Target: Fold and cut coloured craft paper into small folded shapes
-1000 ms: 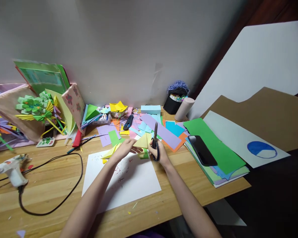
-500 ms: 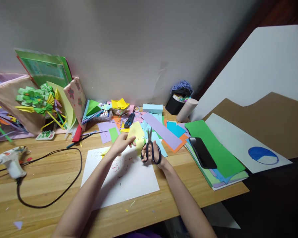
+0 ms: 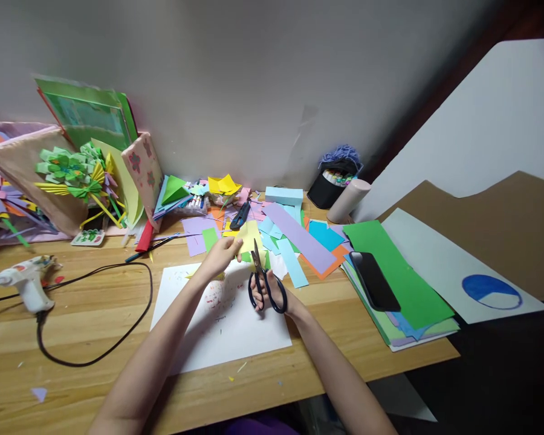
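Note:
My left hand (image 3: 220, 256) pinches a pale yellow piece of paper (image 3: 250, 237) and holds it up above a white sheet (image 3: 226, 326) on the wooden desk (image 3: 95, 338). My right hand (image 3: 272, 291) grips black-handled scissors (image 3: 259, 279), fingers through the loops. The blades point up and touch the lower edge of the yellow paper. Small paper bits are scattered over the white sheet under both hands.
Coloured paper scraps (image 3: 294, 235) litter the desk behind my hands. To the right a phone (image 3: 374, 281) lies on a stack of green sheets. A glue gun (image 3: 25, 284) with a black cord lies at the left. Paper flowers (image 3: 72, 175) and a marker pot (image 3: 333, 181) stand by the wall.
The folded yellow paper has opened out in my left hand. My right hand has moved the scissors left and nearer, with the blades now at the paper's lower edge.

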Available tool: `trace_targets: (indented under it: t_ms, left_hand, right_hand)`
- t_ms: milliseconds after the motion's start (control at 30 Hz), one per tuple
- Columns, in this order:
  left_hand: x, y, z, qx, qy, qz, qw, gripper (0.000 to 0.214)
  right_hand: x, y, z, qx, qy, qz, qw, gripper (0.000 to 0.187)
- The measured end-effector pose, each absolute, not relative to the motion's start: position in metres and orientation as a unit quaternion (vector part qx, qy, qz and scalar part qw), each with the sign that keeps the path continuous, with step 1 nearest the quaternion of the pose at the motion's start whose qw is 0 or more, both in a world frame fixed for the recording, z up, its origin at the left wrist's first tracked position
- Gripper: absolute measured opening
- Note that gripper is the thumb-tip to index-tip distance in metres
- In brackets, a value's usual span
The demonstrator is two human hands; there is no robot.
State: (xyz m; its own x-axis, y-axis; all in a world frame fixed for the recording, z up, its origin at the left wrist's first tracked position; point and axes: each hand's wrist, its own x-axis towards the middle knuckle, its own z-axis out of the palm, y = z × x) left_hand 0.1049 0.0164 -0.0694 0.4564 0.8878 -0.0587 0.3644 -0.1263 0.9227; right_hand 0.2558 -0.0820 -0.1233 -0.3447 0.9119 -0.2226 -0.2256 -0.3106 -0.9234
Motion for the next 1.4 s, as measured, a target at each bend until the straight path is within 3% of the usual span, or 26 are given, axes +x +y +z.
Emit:
trace_targets:
  t_ms: [1033, 1400]
  left_hand:
    - [0.109, 0.010, -0.058, 0.726, 0.456, 0.223, 0.464, 0.038]
    - [0.109, 0.011, -0.060, 0.728, 0.453, 0.230, 0.461, 0.037]
  right_hand:
    - [0.257, -0.085, -0.112, -0.432, -0.448, 0.683, 0.383, 0.079]
    - [0.254, -0.085, -0.115, -0.438, -0.415, 0.689, 0.402, 0.072]
